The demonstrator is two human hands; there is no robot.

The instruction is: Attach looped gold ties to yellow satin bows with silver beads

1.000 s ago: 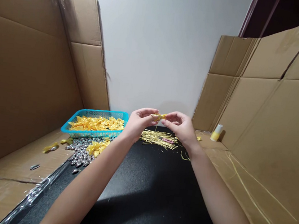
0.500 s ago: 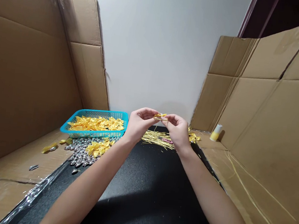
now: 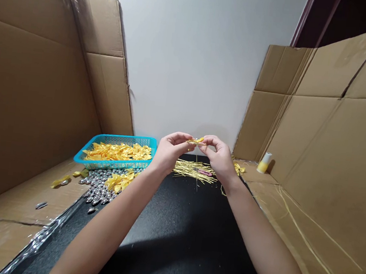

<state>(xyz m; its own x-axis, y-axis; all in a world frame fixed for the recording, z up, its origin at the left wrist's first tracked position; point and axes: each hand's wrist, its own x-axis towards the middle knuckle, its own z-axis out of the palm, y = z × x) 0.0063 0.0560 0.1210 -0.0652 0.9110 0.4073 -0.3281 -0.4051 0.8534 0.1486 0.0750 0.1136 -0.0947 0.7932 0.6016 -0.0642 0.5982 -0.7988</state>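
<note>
My left hand point(image 3: 170, 151) and my right hand point(image 3: 220, 155) meet above the black mat point(image 3: 177, 234), fingers pinched together. Between their fingertips is a small yellow ribbon bow point(image 3: 196, 141), held by both hands. A thin gold strand hangs down from it toward the mat. Just behind the hands lies a pile of gold wire ties point(image 3: 192, 170) with a small pink tool point(image 3: 204, 172) on it.
A teal basket point(image 3: 113, 163) of yellow bows sits at the left. In front of it lie several silver metal pieces point(image 3: 98, 189) and loose yellow bows point(image 3: 119, 181). A small yellow-and-white spool point(image 3: 264, 162) stands at the right. Cardboard walls point(image 3: 31, 91) enclose both sides.
Both hands stay together on the bow with small finger movements. The right hand shifted slightly left and up, then back a little. A hanging gold strand now shows below the bow.
</note>
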